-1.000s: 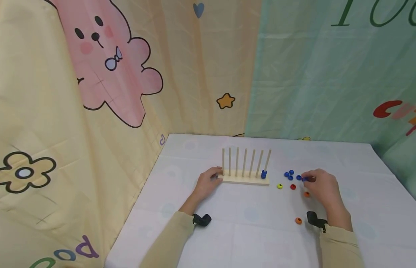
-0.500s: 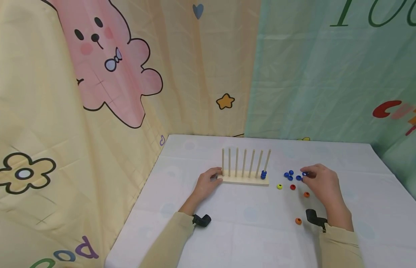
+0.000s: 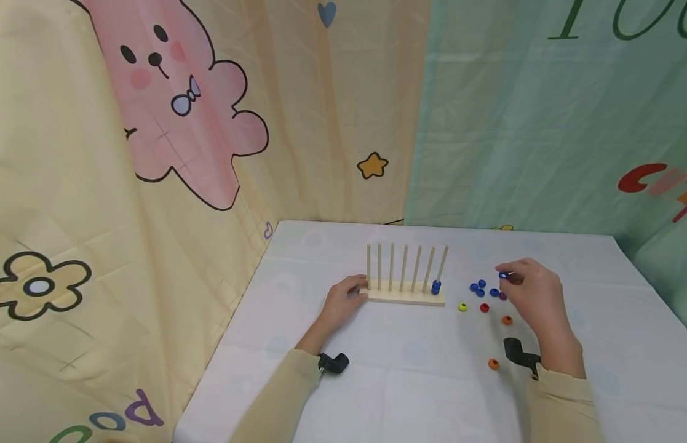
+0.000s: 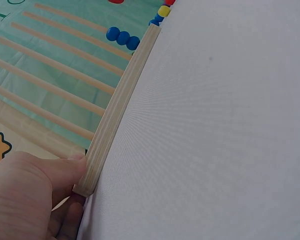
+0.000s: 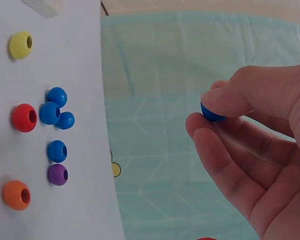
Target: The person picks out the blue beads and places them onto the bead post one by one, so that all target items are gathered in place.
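Observation:
A wooden peg rack [image 3: 405, 295] with a row of upright pegs stands on the table. Its rightmost peg carries three blue beads [image 4: 123, 38], low on the peg; the other pegs are bare. My left hand [image 3: 342, 303] grips the left end of the base, thumb on one side and fingers curled round the end. To the right, my right hand [image 3: 534, 294] is raised above the table and pinches a blue bead [image 5: 211, 114] between thumb and fingertips. Below that hand lie several loose blue beads [image 5: 50, 113] and a purple bead [image 5: 58, 174].
A yellow bead [image 3: 462, 307], a red bead [image 3: 484, 307] and an orange bead [image 3: 507, 320] lie right of the rack. Another orange bead [image 3: 494, 364] lies nearer the front. The white-covered table [image 3: 409, 394] meets printed cloth hangings [image 3: 332, 123] behind and at left.
My right hand has lifted up off the table with the blue bead, uncovering the purple bead. The left hand and the rack have stayed put.

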A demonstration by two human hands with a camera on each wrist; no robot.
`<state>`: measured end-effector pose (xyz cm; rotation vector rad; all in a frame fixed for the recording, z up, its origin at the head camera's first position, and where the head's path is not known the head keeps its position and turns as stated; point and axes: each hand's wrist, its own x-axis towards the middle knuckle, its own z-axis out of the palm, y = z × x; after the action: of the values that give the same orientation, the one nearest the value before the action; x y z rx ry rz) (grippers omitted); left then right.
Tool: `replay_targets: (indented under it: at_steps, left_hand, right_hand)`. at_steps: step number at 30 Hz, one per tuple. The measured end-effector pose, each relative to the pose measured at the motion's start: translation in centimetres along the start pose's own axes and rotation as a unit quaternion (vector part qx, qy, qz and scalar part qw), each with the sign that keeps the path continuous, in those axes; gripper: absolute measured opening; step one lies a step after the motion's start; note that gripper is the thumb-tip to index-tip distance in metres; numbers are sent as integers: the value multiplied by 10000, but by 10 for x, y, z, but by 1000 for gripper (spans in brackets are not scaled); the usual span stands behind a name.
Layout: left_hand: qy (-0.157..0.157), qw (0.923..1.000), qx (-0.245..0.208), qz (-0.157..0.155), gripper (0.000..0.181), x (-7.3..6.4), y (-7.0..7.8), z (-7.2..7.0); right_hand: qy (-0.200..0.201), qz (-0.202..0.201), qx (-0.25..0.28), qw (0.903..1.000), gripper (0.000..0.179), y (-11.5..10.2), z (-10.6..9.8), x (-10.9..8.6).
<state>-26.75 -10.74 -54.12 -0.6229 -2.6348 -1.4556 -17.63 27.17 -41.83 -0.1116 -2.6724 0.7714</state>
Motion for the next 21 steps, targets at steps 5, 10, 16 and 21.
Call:
replay_targets:
  at_steps: [5, 10, 16, 21]
  left_hand:
    - [-6, 10000, 5, -68, 31, 1, 0, 0]
    - [-7, 9999, -23, -132, 32, 1, 0, 0]
    - [-7, 10000, -4, -94, 32, 1, -1, 0]
    - [-22, 9999, -18, -102, 32, 1, -1, 0]
  right_hand:
    - [168, -188, -33, 9997, 27, -7, -4, 2]
    - [265, -315, 27, 9991, 26, -15, -6, 3]
    - [415, -499, 147, 9978, 25, -26, -7, 4]
    - [483, -672, 188, 9964, 24, -33, -7, 7]
